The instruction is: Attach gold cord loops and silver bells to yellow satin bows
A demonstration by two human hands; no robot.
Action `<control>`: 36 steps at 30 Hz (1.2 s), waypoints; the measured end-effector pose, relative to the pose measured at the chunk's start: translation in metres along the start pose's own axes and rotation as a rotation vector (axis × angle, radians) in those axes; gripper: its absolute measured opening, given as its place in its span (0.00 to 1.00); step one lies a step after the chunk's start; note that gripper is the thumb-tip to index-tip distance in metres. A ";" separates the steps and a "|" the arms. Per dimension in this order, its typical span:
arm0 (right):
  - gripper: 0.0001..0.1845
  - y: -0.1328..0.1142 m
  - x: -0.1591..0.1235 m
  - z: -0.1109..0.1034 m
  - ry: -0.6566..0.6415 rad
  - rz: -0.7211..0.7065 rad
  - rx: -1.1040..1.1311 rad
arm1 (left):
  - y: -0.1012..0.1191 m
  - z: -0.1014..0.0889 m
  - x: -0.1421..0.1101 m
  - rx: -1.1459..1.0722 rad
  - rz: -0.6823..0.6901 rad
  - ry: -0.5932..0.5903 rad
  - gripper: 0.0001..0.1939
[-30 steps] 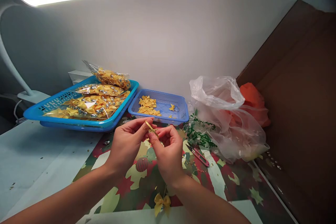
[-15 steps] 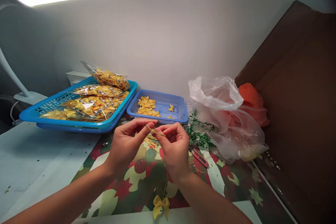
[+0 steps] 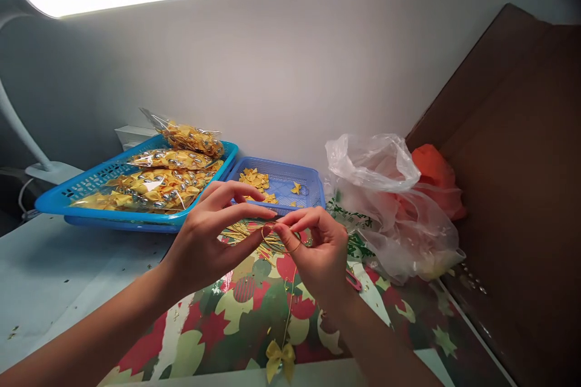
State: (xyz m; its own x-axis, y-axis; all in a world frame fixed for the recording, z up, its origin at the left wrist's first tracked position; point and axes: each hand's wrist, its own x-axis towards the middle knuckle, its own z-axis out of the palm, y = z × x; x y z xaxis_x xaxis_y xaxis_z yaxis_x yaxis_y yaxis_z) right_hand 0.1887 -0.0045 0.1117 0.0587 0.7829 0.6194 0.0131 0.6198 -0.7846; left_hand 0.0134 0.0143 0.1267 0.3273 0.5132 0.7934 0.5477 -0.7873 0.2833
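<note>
My left hand (image 3: pixel 213 236) and my right hand (image 3: pixel 318 251) meet above the patterned table cover (image 3: pixel 236 326). Both pinch a thin gold cord (image 3: pixel 279 240) that curves into a small loop between the fingertips. The cord trails down from my right hand to a small yellow ribbon bow (image 3: pixel 279 358) hanging near the table's front edge. A bundle of more gold cords (image 3: pixel 245 233) lies on the cover under my hands.
A large blue tray (image 3: pixel 59 199) at the left holds clear bags of yellow bows (image 3: pixel 154 181). A smaller blue basket (image 3: pixel 308 184) with loose yellow bows stands behind my hands. Clear and orange plastic bags (image 3: pixel 390 205) sit right, red snips (image 3: pixel 353 281) beside them, and brown cardboard (image 3: pixel 512 181) walls the right.
Both hands rose a little and moved right. The straight piece of cord between them is now bent into a loop, and my left fingers have spread more.
</note>
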 end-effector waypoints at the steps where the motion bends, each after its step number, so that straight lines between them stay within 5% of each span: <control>1: 0.12 0.000 0.000 0.000 -0.005 -0.011 0.003 | -0.002 0.000 -0.001 0.012 0.046 0.022 0.06; 4: 0.12 -0.002 0.001 -0.001 -0.020 0.020 0.043 | -0.006 0.001 -0.001 0.050 0.164 0.081 0.10; 10: 0.12 -0.007 0.003 0.000 -0.062 0.316 0.288 | -0.007 -0.006 0.003 0.161 0.306 0.130 0.07; 18: 0.19 -0.012 0.010 0.000 -0.133 0.656 0.484 | -0.007 -0.012 0.006 0.177 0.370 0.106 0.06; 36: 0.20 -0.011 0.014 -0.001 -0.120 0.753 0.516 | -0.014 -0.011 0.008 0.005 0.220 0.008 0.05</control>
State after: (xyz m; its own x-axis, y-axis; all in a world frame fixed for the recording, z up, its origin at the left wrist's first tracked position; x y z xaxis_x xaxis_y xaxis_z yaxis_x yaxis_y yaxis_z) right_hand 0.1906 -0.0008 0.1292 -0.2334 0.9719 -0.0294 -0.4356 -0.1315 -0.8905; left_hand 0.0004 0.0255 0.1354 0.4334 0.3266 0.8400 0.4675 -0.8783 0.1003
